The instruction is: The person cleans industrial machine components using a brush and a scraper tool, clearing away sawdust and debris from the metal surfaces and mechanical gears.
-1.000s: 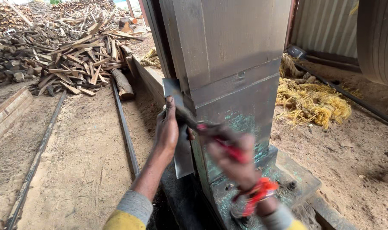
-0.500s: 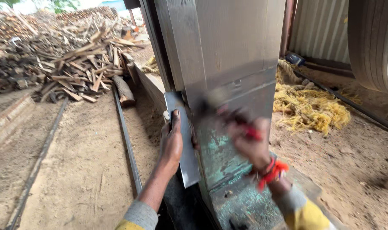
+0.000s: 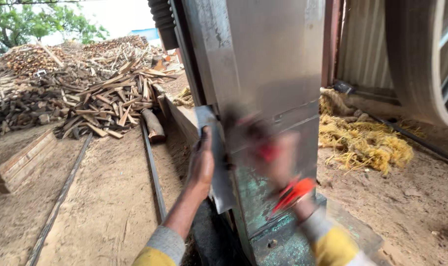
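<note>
Two rails (image 3: 61, 197) ran through the sawdust on the left, away toward a woodpile (image 3: 101, 98) of split offcuts, with a log (image 3: 152, 125) lying at the head of the nearer rail. A timber edge (image 3: 17, 165) sat at the far left.

Next came the left hand (image 3: 202, 165), raised on a bare forearm out of a grey and yellow cuff. It lay flat with fingers loosely curled against the edge of a narrow metal plate (image 3: 219, 162), pressing the plate to the side of the steel column (image 3: 263, 79). Its grip was narrow, fingers wrapped over the plate's left edge rather than spread.

The plate stood upright, slightly tilted, touching the column's left corner, its lower end near the greenish base (image 3: 283, 241).

Right of it, the right hand (image 3: 275, 157) was heavily blurred in front of the column's face. It seemed closed round something with a red handle (image 3: 268, 150), but how tightly I cannot tell, nor what the tool was. An orange band (image 3: 293, 189) showed at the wrist, above a yellow sleeve.

Farther right, yellow fibre (image 3: 367, 140) lay heaped on the ground, and a large wheel (image 3: 426, 69) filled the upper corner
</note>
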